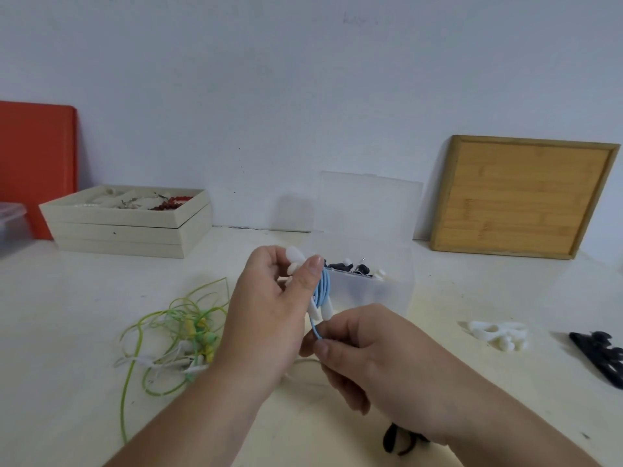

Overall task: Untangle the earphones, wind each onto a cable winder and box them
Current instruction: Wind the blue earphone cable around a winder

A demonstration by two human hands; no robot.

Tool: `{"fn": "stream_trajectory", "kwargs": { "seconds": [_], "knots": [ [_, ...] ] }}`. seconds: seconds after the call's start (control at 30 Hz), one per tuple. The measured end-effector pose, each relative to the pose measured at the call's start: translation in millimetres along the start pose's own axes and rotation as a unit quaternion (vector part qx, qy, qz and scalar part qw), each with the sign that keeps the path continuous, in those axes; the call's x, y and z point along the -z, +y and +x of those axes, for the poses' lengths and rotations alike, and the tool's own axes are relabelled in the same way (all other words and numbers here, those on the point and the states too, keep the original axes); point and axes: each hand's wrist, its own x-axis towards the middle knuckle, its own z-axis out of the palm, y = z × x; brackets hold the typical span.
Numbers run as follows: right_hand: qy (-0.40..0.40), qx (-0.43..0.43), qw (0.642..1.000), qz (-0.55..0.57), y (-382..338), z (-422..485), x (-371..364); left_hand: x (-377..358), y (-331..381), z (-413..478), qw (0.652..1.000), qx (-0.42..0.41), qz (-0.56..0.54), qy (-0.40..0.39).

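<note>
Right hand (365, 352) pinches blue cable (324, 287); left hand (269, 315) grips its white winder (295, 256).

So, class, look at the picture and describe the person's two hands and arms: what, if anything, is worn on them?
The left hand and right hand are both bare: no gloves, rings, watch or bracelet. No sleeve shows; the arms are uncovered right down to the picture's bottom edge. The visible nails are short and unpainted. No marks or tattoos can be seen.
</note>
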Motion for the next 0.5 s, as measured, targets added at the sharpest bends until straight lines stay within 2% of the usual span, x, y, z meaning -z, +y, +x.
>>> {"fn": "stream_trajectory", "kwargs": {
  "seconds": [0.13,0.23,0.3,0.43,0.5],
  "knots": [
    [-0.002,-0.027,0.997,0.075,3,-1,4,4,0,1,0.998,-0.05,0.028,-0.009],
    [-0.017,-0.038,0.99,0.138,1,-3,7,4,0,-1,0.996,-0.074,0.045,0.014],
    [-0.004,-0.031,0.992,0.12,-1,-4,9,2,0,-4,0.995,-0.089,0.054,0.009],
    [0.084,0.006,0.996,0.024,1,-3,13,-1,1,-6,0.993,-0.106,0.055,-0.019],
    [0.106,0.03,0.994,0.014,2,0,11,-1,3,-5,0.993,-0.105,0.046,-0.019]
  ]
}}
